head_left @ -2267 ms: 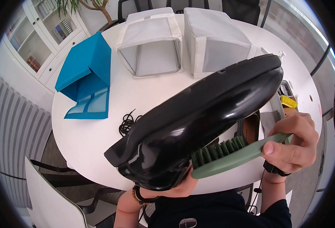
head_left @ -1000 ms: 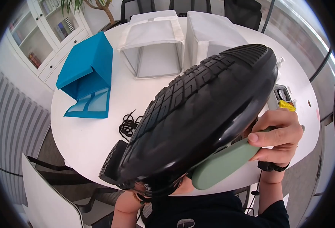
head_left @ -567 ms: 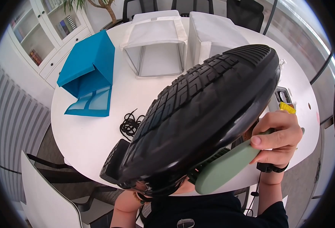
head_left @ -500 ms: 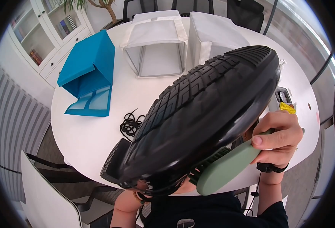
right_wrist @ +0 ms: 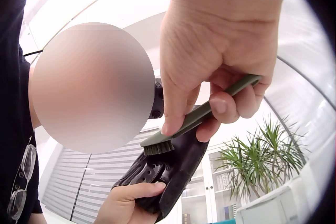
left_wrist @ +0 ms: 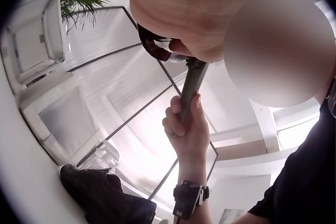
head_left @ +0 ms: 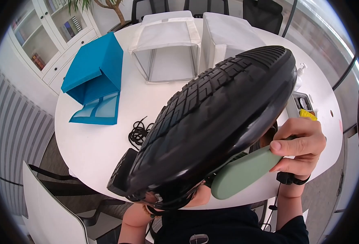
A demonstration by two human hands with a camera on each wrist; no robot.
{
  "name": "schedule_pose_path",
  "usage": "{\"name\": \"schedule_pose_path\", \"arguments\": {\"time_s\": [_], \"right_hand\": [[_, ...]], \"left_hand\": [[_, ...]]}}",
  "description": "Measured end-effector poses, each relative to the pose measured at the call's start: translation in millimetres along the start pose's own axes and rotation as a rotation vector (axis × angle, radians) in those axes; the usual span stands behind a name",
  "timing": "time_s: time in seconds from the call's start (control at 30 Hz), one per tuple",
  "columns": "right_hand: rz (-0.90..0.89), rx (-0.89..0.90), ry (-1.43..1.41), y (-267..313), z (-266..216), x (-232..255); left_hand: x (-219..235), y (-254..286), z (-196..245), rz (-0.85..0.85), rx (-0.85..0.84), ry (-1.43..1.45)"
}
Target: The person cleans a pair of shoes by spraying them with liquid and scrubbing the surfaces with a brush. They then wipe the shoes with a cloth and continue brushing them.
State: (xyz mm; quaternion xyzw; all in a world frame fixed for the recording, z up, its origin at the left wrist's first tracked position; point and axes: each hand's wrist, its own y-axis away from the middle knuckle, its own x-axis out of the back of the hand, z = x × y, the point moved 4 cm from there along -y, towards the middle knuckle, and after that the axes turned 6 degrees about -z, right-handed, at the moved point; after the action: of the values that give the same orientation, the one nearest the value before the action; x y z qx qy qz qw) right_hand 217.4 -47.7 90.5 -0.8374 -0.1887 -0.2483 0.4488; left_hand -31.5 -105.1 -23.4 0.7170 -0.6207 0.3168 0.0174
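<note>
A glossy black leather shoe (head_left: 228, 122) is held up over the table, its treaded sole turned upward and toward the head camera. My left hand (right_wrist: 126, 203) grips it near the opening, thumb on the upper; the shoe hides most of that hand in the head view. Between thumb and fingers, my right hand (head_left: 301, 144) holds a green shoe brush (head_left: 242, 173) by its handle. The dark bristles (right_wrist: 159, 148) lie against the shoe's upper in the right wrist view. From the head, the brush's back shows under the shoe's right side.
Black shoelaces (head_left: 138, 133) lie coiled on the white table (head_left: 94, 154). Behind stand a blue fabric box (head_left: 92, 67) and two white boxes (head_left: 163, 34). A yellow-bristled brush (head_left: 308, 114) and a grey tray (head_left: 295, 103) sit at right. Another dark shoe (left_wrist: 105, 195) shows in the left wrist view.
Since the oldest frame the shoe has rolled so its sole faces up. My right hand has shifted left with the brush, whose head has moved slightly upward in the last half second.
</note>
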Motion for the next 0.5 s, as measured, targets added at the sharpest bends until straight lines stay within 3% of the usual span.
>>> {"name": "schedule_pose_path", "arguments": {"time_s": [0.1, 0.2, 0.5], "right_hand": [[0.016, -0.002, -0.003, 1, 1, 0], [0.025, -0.016, 0.005, 1, -1, 0], [0.026, -0.019, 0.011, 1, -2, -1]], "left_hand": [[2, -4, -4, -0.126, 0.05, -0.031], [4, -10, -9, -0.054, -0.036, -0.121], [-3, -5, 2, -0.044, -0.082, -0.146]]}}
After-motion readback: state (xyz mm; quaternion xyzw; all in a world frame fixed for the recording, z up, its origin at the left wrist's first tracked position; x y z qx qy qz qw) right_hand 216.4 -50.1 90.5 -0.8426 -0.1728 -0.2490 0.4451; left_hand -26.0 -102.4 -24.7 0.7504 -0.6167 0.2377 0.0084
